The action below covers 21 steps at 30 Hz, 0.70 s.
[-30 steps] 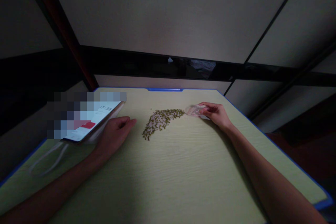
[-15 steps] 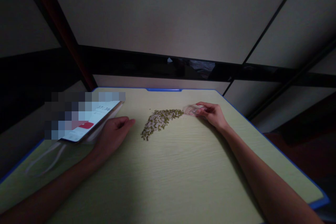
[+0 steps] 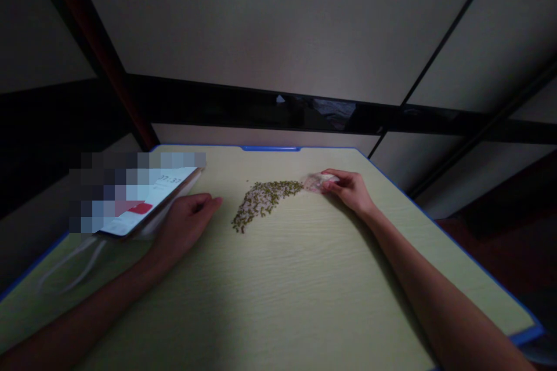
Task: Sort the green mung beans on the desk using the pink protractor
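My right hand (image 3: 346,188) has its thumb and fingers closed on a small clear plastic piece (image 3: 312,183), whose exact kind I cannot make out. The plastic touches or nearly touches the right end of a pile of small green and whitish grains (image 3: 263,198). This pile spreads in a curved band over the pale wood-patterned table (image 3: 278,284). Left of the grains, my left hand (image 3: 187,217) rests on its side in a loose fist, thumb pointing right, with nothing visible in it. Its palm side is partly hidden.
A phone (image 3: 141,208) with a lit screen leans on a pale support beside my left hand, its upper part pixelated. A white cord or strap (image 3: 82,269) loops below it. Blue edging (image 3: 272,149) runs around the table. Pale cabinet panels (image 3: 261,29) stand behind.
My right hand has shifted very slightly left with the clear plastic, and more white shows between its fingers. The phone's timer reads one second later. My left hand and the grains look the same.
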Each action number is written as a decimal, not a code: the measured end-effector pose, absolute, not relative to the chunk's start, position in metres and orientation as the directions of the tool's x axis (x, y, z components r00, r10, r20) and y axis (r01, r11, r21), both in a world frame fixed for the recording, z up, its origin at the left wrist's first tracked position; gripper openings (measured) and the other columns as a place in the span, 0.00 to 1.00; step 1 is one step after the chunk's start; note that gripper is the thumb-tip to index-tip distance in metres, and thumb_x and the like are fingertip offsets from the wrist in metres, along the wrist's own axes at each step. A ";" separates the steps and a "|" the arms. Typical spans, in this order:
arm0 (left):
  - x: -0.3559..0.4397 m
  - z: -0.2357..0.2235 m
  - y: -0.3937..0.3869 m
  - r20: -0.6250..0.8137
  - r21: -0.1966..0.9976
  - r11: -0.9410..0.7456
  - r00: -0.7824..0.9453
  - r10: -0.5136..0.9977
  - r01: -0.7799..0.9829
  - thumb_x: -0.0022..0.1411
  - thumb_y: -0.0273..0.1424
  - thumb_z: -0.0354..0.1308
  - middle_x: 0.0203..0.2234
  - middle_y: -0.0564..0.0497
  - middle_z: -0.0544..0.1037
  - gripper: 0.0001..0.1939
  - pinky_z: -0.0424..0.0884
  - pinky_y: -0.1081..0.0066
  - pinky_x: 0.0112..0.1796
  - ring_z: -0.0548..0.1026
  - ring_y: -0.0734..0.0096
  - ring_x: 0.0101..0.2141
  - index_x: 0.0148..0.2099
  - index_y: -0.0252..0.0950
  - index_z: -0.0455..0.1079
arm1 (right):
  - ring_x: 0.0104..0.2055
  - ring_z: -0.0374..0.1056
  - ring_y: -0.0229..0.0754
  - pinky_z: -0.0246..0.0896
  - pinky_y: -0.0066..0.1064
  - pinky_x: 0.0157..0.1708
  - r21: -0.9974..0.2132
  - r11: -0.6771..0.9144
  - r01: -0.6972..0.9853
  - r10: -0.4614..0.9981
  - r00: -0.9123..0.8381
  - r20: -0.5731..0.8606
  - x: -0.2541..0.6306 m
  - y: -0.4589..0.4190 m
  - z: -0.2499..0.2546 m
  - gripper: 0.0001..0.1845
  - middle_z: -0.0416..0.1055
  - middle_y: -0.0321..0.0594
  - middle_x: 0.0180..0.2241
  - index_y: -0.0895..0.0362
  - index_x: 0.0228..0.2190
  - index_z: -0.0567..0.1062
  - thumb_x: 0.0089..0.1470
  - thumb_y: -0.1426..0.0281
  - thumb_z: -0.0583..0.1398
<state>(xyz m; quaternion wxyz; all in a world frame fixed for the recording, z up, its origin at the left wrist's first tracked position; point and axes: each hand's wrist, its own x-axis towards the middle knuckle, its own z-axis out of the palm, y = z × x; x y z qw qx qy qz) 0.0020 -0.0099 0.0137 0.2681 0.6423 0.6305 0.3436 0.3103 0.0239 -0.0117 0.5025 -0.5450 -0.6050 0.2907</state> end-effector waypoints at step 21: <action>0.002 0.014 -0.011 0.082 0.776 -0.041 -0.036 0.996 0.630 0.50 0.40 0.46 0.12 0.61 0.49 0.17 0.50 0.75 0.21 0.53 0.79 0.17 0.16 0.37 0.48 | 0.21 0.65 0.37 0.61 0.28 0.24 -0.897 0.264 0.354 0.956 0.024 0.291 0.308 0.020 -0.010 0.17 0.71 0.37 0.20 0.62 0.32 0.75 0.37 0.66 0.62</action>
